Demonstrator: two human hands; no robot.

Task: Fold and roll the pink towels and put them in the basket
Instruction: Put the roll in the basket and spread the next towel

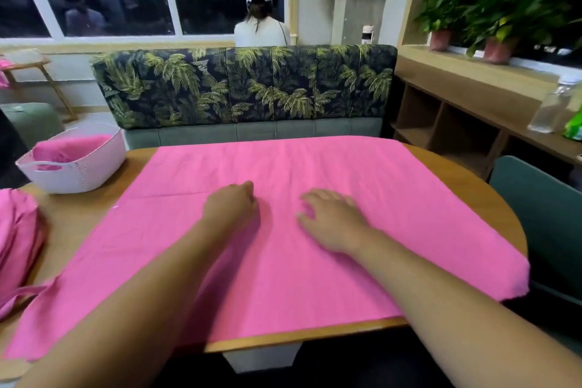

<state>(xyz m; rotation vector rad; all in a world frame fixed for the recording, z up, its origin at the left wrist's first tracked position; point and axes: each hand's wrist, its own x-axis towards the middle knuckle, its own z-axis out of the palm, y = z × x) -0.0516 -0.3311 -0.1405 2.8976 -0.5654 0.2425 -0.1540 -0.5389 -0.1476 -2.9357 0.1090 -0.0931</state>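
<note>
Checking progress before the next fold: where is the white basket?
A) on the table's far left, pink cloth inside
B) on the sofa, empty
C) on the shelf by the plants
A: the basket sits on the table at its far left, pink cloth showing inside.

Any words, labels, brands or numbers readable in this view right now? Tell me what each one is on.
No text can be read anywhere in this view.
Green package at the right edge: cut off and blurred, any print is unreadable.
Clear bottle on the shelf: no legible label.
Basket and pink towel: no print visible.
</note>
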